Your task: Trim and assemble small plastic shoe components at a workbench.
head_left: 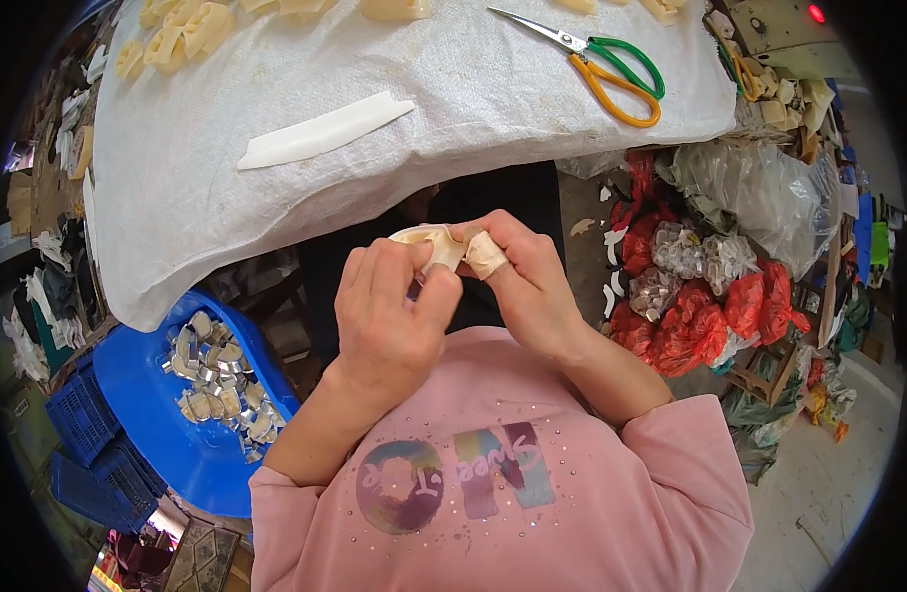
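Both hands meet over my lap, just beyond the table's near edge, around a small cream-coloured curved piece (444, 249) with a smooth, strip-like rim. My left hand (389, 306) pinches it between thumb and fingers. From the other side my right hand (532, 281) grips it, its fingers curled behind. A beige wrapping (485, 256) covers the right thumb tip. Much of the held piece is hidden by the fingers, so its exact kind does not show. On the table lie a white tapered strip (325, 130) and scissors (611, 74) with one green and one orange handle.
A white woven sheet (453, 128) covers the table, with cream looped pieces (192, 35) along its far side. At left a blue tub (167, 424) holds several silver and cream pieces (226, 380). Red plastic bags (690, 331) and clear bags crowd the right side.
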### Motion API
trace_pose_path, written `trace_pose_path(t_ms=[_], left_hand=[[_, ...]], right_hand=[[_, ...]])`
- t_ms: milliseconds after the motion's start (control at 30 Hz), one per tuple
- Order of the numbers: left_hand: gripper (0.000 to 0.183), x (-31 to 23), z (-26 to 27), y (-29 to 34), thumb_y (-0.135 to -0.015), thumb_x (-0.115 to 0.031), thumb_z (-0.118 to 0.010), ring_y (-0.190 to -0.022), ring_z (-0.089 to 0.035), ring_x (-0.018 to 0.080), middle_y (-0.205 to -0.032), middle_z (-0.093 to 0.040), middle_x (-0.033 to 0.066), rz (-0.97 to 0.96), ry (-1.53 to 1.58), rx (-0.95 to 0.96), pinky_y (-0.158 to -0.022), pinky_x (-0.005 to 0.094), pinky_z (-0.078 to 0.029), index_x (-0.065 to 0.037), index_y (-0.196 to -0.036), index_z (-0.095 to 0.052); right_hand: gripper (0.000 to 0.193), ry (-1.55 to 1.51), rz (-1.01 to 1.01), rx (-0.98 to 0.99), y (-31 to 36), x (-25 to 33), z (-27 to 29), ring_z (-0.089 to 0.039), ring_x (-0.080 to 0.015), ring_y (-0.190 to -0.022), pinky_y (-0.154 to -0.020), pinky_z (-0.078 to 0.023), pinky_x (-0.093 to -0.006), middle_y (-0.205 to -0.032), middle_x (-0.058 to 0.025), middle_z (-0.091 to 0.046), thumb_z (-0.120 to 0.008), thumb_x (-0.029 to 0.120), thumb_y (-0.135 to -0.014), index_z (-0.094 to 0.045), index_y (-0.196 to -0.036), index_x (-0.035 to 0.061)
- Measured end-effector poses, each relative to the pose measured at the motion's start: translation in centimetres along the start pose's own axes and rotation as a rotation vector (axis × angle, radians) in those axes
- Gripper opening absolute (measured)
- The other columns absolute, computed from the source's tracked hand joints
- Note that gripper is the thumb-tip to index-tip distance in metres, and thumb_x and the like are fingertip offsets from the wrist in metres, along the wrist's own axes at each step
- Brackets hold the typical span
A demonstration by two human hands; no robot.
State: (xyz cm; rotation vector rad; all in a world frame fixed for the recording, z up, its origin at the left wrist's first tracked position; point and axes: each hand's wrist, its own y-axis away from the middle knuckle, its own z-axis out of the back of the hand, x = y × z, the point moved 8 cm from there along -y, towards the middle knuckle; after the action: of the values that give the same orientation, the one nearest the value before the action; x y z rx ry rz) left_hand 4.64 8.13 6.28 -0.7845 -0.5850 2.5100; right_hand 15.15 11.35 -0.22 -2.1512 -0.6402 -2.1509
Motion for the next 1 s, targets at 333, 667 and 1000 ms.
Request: trace_pose_path(t_ms=[333, 667, 1000], left_hand=[[0.013, 4.3, 0.3, 3.0, -0.083, -0.001, -0.064, -0.090, -0.059, 0.0193, -0.096, -0.059, 0.0126, 0.368, 0.739, -0.191, -0.078, 0.0284, -0.047, -0.003, -0.082, -0.052], [0.023, 2.0, 0.3, 1.8, -0.072, 0.006, -0.068, -0.086, -0.060, 0.0289, -0.095, -0.058, 0.0143, 0.058, 0.550, -0.071, -0.072, 0.0341, -0.048, -0.005, -0.080, -0.049], [0.014, 4.4, 0.3, 2.2, -0.081, 0.000, -0.067, -0.082, -0.061, 0.0196, -0.095, -0.059, 0.0147, 0.349, 0.766, -0.254, -0.069, 0.0281, -0.050, -0.002, -0.082, -0.053]], right_hand=[[0.042, -0.233, -0.077, 0.332, -2.4, -0.1, -0.1, -0.060, -0.0173, -0.091, -0.080, -0.050, -0.0303, -0.100, -0.0137, -0.062, -0.064, 0.015, -0.084, -0.049, -0.119, -0.0014], [0.064, -0.190, -0.153, 0.564, -2.5, 0.4, -1.5, -0.060, -0.0188, -0.097, -0.083, -0.052, -0.0298, -0.109, -0.0158, -0.060, -0.076, 0.010, -0.072, -0.044, -0.127, -0.0015], [0.059, -0.228, 0.191, 0.322, -2.7, 1.3, 0.1, -0.058, -0.0260, -0.106, -0.091, -0.046, -0.0361, -0.114, -0.0187, -0.059, -0.065, 0.027, -0.085, -0.040, -0.133, 0.0032]])
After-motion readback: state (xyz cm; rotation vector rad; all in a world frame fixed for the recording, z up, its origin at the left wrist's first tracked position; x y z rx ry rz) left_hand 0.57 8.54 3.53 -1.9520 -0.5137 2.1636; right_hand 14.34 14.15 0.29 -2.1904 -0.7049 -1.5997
